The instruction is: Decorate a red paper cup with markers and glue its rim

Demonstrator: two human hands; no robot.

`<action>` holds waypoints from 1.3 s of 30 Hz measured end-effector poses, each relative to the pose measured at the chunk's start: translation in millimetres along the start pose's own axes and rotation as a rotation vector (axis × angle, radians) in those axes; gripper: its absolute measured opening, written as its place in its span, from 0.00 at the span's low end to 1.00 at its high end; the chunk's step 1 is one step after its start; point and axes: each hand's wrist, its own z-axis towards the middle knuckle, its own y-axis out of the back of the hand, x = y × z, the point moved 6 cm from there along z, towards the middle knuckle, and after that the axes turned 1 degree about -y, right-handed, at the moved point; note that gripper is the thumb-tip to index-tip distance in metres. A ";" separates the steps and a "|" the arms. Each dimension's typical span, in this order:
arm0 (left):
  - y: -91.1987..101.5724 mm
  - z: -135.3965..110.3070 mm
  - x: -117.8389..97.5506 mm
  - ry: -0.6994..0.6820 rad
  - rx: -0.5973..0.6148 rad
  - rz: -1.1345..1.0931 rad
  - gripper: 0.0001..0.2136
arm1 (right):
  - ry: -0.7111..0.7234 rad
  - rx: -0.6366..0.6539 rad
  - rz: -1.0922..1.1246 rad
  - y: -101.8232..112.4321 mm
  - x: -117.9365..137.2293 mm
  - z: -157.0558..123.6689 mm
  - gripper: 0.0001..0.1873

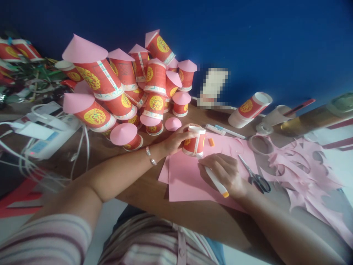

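My left hand (178, 141) is wrapped round a red paper cup (194, 141) with a yellow round emblem and a white stripe down its side. The cup is held upright over pink paper sheets (184, 180). Between the fingers of my right hand (224, 171) is a white marker (216, 182) with an orange end, its tip at the cup's lower edge. An orange cap (211, 142) lies on the paper behind that hand. To the right rest black-handled scissors (259, 180).
Several red cups with pink cone tops (103, 79) are heaped at the back left. A power strip (49, 132) with white cables lies left. Pink paper scraps (303, 169), a tape roll (260, 144) and stacked cups (249, 108) stand right, before a blue wall (275, 44).
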 end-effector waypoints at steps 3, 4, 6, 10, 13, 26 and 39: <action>0.6 0.0 0.9 0.009 -0.007 0.009 0.23 | -0.003 0.010 -0.007 0.2 -0.4 0.5 0.08; 0.5 0.0 0.9 0.009 -0.006 0.010 0.23 | 0.000 0.013 -0.003 0.1 -0.3 0.4 0.08; -0.3 0.2 0.6 0.001 0.002 0.002 0.24 | 0.008 0.015 0.008 0.0 0.0 0.1 0.08; -0.6 0.7 0.8 -0.001 0.006 -0.009 0.23 | 0.006 0.027 0.005 -0.8 -0.3 -0.4 0.09; -0.1 0.6 0.8 0.002 0.002 -0.003 0.23 | -0.001 0.045 0.004 -1.7 -0.7 -0.7 0.09; -0.5 1.2 0.6 -0.016 0.012 0.009 0.24 | -0.004 0.063 0.023 -4.6 -0.6 -2.2 0.07; -2.4 0.4 -0.6 -0.038 0.035 0.058 0.23 | 0.019 0.076 0.037 -7.8 0.6 -3.9 0.07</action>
